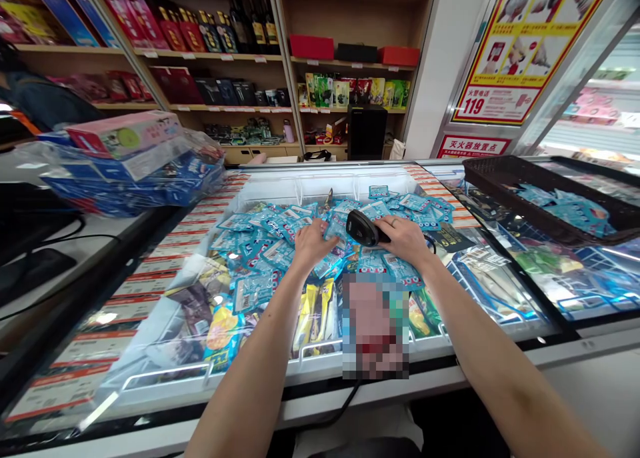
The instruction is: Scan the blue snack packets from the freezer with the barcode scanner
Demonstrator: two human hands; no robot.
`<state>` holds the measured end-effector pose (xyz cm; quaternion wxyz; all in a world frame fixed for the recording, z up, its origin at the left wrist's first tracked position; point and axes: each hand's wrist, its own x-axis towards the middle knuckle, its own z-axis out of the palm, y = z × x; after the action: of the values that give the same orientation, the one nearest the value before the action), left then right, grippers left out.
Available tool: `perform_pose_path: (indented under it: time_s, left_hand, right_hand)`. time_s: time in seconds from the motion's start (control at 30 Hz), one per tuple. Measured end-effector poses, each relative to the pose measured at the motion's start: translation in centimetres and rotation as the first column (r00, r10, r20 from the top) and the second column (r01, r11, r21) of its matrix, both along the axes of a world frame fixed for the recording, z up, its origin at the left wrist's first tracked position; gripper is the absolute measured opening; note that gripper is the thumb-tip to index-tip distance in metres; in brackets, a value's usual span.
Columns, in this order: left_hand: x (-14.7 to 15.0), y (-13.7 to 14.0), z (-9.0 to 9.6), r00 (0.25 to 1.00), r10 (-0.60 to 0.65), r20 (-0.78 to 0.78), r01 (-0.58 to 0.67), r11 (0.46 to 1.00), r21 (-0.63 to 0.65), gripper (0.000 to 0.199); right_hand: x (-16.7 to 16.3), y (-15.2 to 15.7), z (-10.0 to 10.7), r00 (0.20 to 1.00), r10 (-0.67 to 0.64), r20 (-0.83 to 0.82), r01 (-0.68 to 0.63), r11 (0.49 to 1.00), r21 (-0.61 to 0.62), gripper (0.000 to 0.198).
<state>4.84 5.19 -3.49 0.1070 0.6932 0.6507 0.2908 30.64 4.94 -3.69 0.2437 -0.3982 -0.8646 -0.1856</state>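
Observation:
My right hand (403,239) is closed around a black handheld barcode scanner (362,228), whose head points left over a heap of small blue packets (260,245). A ring shows on one finger. To its left, my left hand (311,246) rests on the heap with thumb and fingers apart, touching the packets; its fingertips are partly hidden among them. The packets lie spread on the glass top of a chest freezer (150,351). Single packets, such as the flat one (253,291) near my left forearm, lie at the heap's near edge.
Wrapped ice creams (315,315) show through the glass. A brown basket (540,191) with more blue packets stands at the right. Plastic-wrapped boxes (135,158) are stacked at the left. A black cable (345,405) hangs at the front edge. Stocked shelves (220,55) stand behind.

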Motion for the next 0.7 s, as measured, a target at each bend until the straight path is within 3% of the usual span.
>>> perform_pose_path:
  time_s: [0.1,0.2,0.33,0.43,0.57,0.7]
  left_hand:
    - [-0.7,0.4,0.0,0.979,0.011,0.204,-0.024,0.998,0.062,0.030]
    - [-1.3,0.9,-0.3,0.925,-0.021,0.379,-0.064,0.976,0.210,0.023]
    - [-1.5,1.3,-0.5,0.814,-0.079,0.575,-0.142,0.933,0.330,0.037]
    - [-1.4,1.3,-0.6,0.754,-0.142,0.641,-0.143,0.917,0.371,0.044]
    - [-1.1,1.0,-0.6,0.715,-0.139,0.685,-0.174,0.914,0.367,0.029]
    - [-0.6,0.8,-0.3,0.556,-0.180,0.811,-0.165,0.933,0.320,0.043]
  right_hand:
    - [0.2,0.0,-0.1,1.000,0.008,0.002,-0.008,1.000,-0.001,0.039]
    - [0.3,0.0,-0.2,1.000,0.019,0.002,-0.019,1.000,0.006,0.040]
    - [0.4,-0.1,-0.1,1.000,0.031,-0.004,-0.030,0.999,0.012,0.041]
    - [0.3,-0.2,0.0,1.000,0.031,-0.001,-0.031,0.999,0.026,0.042]
    - [0.1,-0.5,0.1,1.000,0.008,0.009,-0.009,0.999,0.051,0.043]
    - [0.0,-0.7,0.2,1.000,-0.005,0.028,0.004,0.998,0.066,0.044]
